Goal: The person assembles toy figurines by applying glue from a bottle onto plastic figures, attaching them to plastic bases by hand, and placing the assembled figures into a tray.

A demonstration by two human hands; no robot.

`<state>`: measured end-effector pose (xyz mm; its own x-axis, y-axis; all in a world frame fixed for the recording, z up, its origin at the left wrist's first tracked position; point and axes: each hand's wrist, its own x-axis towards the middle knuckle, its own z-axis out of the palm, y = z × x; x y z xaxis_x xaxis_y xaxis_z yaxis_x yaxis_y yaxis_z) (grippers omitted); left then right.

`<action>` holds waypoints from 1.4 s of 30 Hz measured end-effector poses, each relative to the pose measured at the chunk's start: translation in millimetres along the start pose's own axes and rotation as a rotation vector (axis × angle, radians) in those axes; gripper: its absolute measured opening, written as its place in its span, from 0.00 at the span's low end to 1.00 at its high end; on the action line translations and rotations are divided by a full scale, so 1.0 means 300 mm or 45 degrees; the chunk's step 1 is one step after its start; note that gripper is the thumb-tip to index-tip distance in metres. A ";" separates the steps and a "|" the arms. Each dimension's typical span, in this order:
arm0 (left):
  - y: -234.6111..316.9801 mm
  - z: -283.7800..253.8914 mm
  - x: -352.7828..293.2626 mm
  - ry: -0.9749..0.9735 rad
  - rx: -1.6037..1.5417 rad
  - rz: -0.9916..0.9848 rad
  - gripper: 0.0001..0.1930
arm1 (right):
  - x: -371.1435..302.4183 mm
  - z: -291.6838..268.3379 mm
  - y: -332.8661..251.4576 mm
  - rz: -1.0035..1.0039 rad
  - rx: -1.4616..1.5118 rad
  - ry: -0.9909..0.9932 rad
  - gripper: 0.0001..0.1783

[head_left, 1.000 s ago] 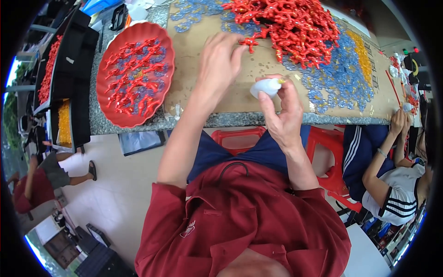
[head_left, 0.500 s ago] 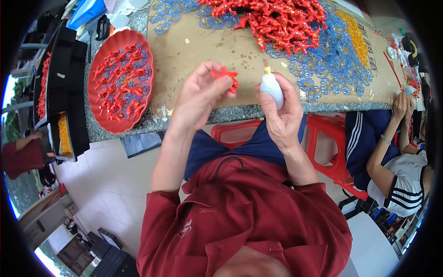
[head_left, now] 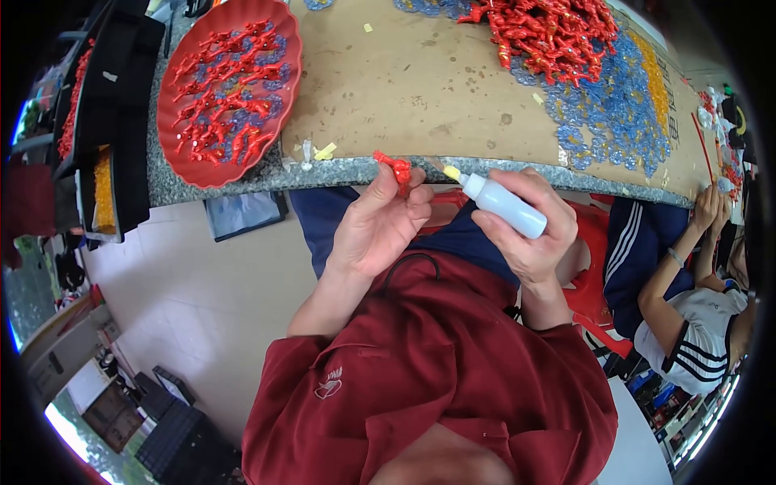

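A small glossy red figurine (head_left: 394, 167) is pinched between the thumb and fingers of my left hand (head_left: 376, 226), near the table's front edge. Wrapped in my right hand (head_left: 543, 230) is a white squeeze bottle (head_left: 514, 210) with a yellow collar and a thin tip. The bottle lies tilted, its tip pointing left at the figurine, with a small gap between them. To the left, a scalloped red tray (head_left: 171, 145) holds rows of red figurines and clear bluish pieces. A heap of red figurines (head_left: 550, 40) sits at the far right.
Clear bluish pieces (head_left: 606, 117) spread beside the heap, bordered by a strip of yellow pieces (head_left: 653, 85). Brown board (head_left: 380, 97) covers the tabletop. Black bins (head_left: 121, 121) stand at the left. A co-worker's hands (head_left: 710, 206) are at the right table edge.
My hands have come back toward me, over the table's front edge. The bottle has tipped from nearly upright to pointing left. My left hand has turned, and the figurine now points upward. The view has shifted.
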<state>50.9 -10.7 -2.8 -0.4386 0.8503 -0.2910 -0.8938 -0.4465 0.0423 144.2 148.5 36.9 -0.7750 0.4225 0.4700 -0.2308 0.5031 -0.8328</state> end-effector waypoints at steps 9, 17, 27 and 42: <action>-0.014 0.002 0.005 -0.089 -0.199 -0.007 0.11 | -0.006 0.008 -0.005 -0.022 -0.029 -0.064 0.20; -0.019 0.003 0.010 -0.059 -0.096 -0.025 0.12 | -0.002 0.010 -0.006 -0.007 -0.054 -0.102 0.20; -0.018 -0.020 0.021 -0.128 -0.108 -0.066 0.13 | 0.000 -0.008 -0.018 0.007 -0.002 -0.101 0.19; -0.006 -0.009 0.018 -0.081 0.047 -0.026 0.09 | 0.027 -0.014 0.013 0.209 0.102 0.001 0.20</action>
<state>50.3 -6.0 -7.0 -0.4240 0.8757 -0.2311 -0.9051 -0.4190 0.0728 139.6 157.1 38.6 -0.8058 0.4946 0.3257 -0.1469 0.3659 -0.9190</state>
